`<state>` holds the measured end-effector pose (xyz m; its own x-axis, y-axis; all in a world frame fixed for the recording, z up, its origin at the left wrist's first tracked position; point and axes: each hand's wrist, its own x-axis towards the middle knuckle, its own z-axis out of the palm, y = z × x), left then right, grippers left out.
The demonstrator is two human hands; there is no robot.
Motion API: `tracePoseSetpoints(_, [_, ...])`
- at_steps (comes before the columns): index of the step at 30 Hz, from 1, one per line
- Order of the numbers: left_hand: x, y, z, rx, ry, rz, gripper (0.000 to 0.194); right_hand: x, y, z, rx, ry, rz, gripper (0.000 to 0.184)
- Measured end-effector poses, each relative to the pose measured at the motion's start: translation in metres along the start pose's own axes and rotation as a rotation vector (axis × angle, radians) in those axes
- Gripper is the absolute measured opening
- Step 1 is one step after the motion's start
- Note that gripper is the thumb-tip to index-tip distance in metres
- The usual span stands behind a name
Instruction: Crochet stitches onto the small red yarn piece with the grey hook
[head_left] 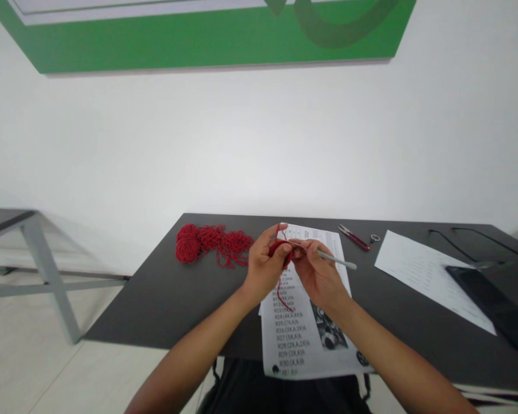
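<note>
Left hand (265,261) pinches red crochet (281,248); right hand (319,273) grips the hook (334,260) — over a printed sheet (291,345) reading "R29", "R30".

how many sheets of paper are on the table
2 clearly visible: a printed sheet beneath the left hand and right hand, and another sheet on the right, by the phone. More may be hidden underneath.
</note>
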<state>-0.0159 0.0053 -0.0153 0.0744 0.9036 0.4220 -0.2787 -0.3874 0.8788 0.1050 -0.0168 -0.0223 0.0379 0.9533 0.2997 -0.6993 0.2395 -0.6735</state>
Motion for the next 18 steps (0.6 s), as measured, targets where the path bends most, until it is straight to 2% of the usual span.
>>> tracePoseSetpoints(4, [-0.005,0.003,0.001,0.214,0.065,0.124,0.045,-0.003,0.004,-0.004,-0.228,0.009,-0.134,0.015])
tracePoseSetpoints(6, [-0.007,0.006,0.002,0.256,0.078,0.137,0.044,-0.005,0.003,-0.006,-0.367,0.002,-0.229,0.015])
tracePoseSetpoints(12, [-0.013,0.01,0.008,0.117,0.047,0.045,0.037,-0.011,-0.005,-0.007,-0.765,-0.054,-0.448,0.018])
tracePoseSetpoints(18, [-0.019,0.001,0.015,0.009,0.044,-0.038,0.049,-0.014,-0.004,-0.012,-1.032,-0.026,-0.536,0.02])
